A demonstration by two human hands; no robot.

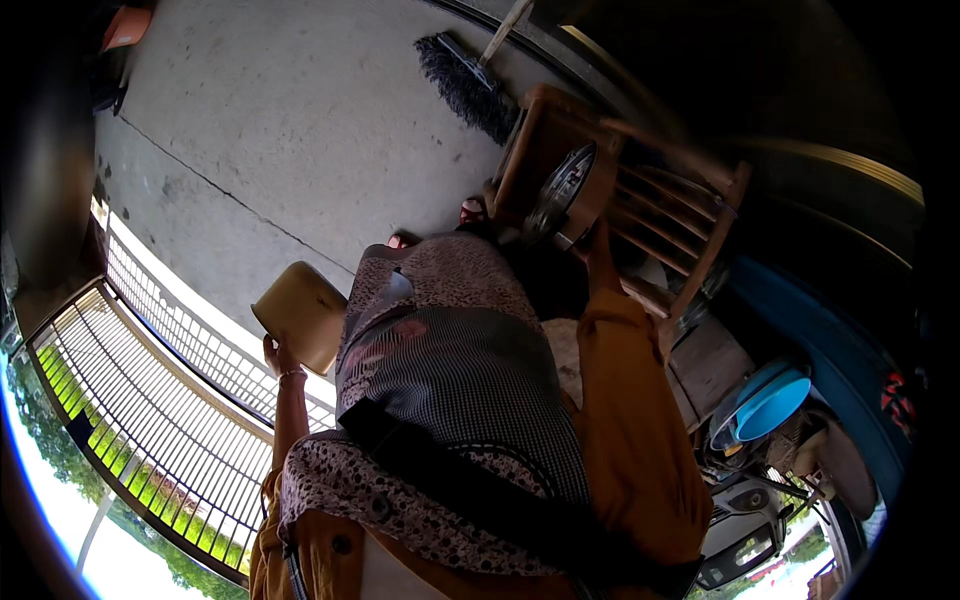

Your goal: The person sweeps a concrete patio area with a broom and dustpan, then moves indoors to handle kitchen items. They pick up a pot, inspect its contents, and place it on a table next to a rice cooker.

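My left hand (285, 356) grips the edge of a yellowish-tan plastic tub (303, 312), held out to my left beside the apron (450, 360). The tub is tilted on its side, so its inside does not show. On the right, my right hand (600, 262) is closed at the lower edge of a round tan basin (594, 195), tipped on its side. Shiny metalware (558, 195) shows at the basin's mouth; its exact kind is unclear. Both are close to a brown wooden chair (540, 135). My right fingers are partly hidden in shadow.
A dark string mop (465, 88) lies on the concrete floor (270, 110) ahead. A metal railing (160, 400) runs along the left. At the right are a blue basin (772, 405), a blue ledge-like surface (830, 350) and some clutter.
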